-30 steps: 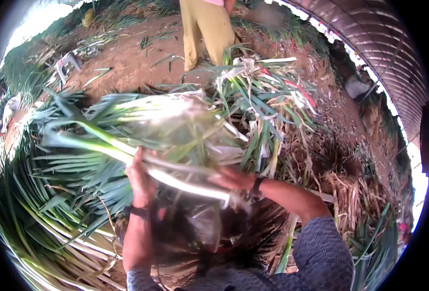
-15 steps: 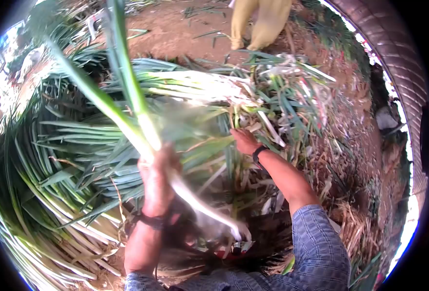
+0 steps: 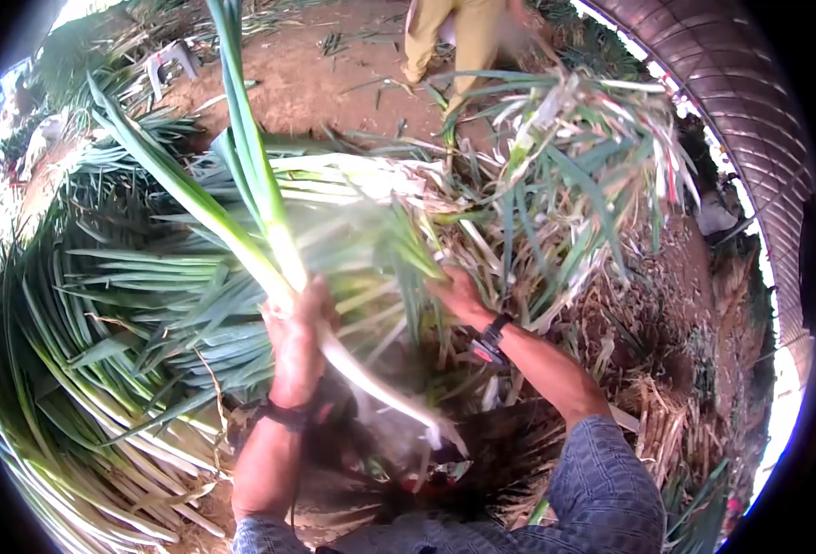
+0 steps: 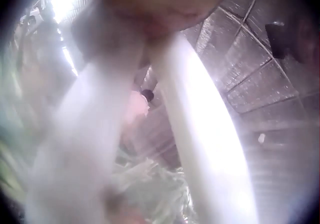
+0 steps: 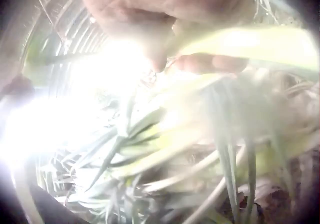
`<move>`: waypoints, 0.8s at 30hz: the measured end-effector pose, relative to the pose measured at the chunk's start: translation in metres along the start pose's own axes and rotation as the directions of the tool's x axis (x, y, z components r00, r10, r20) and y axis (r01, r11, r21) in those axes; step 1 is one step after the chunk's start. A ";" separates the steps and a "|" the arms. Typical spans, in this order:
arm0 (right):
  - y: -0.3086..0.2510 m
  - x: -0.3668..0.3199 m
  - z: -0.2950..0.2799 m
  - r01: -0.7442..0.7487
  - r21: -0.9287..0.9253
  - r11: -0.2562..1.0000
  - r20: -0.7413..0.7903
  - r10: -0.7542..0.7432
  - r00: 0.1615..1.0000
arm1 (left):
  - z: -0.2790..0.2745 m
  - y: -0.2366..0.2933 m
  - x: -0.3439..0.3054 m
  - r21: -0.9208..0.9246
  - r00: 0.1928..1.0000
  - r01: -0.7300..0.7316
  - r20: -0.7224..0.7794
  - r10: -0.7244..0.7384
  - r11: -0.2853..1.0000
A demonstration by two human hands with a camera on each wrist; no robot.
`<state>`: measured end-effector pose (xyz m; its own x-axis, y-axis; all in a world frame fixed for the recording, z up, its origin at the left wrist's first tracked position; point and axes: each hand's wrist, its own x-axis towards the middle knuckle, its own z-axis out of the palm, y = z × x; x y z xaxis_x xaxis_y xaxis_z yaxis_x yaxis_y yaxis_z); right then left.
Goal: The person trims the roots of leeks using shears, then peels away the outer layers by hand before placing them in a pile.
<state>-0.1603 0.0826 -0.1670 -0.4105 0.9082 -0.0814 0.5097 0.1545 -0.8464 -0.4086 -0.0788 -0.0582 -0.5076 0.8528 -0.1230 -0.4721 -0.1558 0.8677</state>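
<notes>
My left hand (image 3: 299, 328) grips two long green onions (image 3: 282, 245), their green leaves raised to the upper left and a white root end slanting down to the right. In the left wrist view their thick white stalks (image 4: 200, 119) run down from the hand. Right of them, my right hand (image 3: 462, 295) pinches a loose yellow-green leaf (image 5: 255, 43) between thumb and fingers, apart from the stalks. The leaf's far part is blurred in the head view.
A heap of green onions (image 3: 85, 406) lies along the left, and a pale bundle (image 3: 362, 175) lies ahead. Tangled leaf waste (image 3: 583, 175) stands at the right. Beyond are a person in yellow trousers (image 3: 473, 42) and a grey stool (image 3: 170, 60).
My left hand has turned the onions more upright. My right hand has left the stalks and moved right with a leaf. The leaf tangle at the upper right has risen and spread.
</notes>
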 end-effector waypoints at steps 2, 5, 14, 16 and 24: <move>0.028 -0.015 -0.010 0.254 -0.101 0.962 -0.070 -0.262 0.963 | -0.004 -0.015 -0.003 0.041 0.999 -0.034 0.004 0.034 0.999; -0.032 -0.053 -0.024 0.098 -0.042 0.994 -0.054 -0.100 0.993 | 0.000 -0.036 -0.003 0.123 0.995 -0.096 0.042 0.092 0.988; -0.134 -0.106 -0.012 0.385 -0.123 0.915 -0.014 -0.390 0.921 | 0.035 -0.048 -0.022 -0.164 0.993 -0.031 0.111 0.050 0.986; -0.129 -0.108 -0.004 0.285 0.203 0.937 0.056 -0.302 0.952 | 0.031 -0.048 -0.019 -0.196 0.987 -0.009 0.158 0.040 0.980; -0.134 -0.091 0.003 0.234 0.357 0.905 0.102 -0.287 0.953 | 0.032 -0.032 -0.020 -0.280 0.980 0.075 0.198 -0.019 0.957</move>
<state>-0.1938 -0.0221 -0.0475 -0.6143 0.7812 0.1112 0.0954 0.2135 -0.9723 -0.3603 -0.0750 -0.0684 -0.3458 0.9374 -0.0420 -0.6918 -0.2245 0.6863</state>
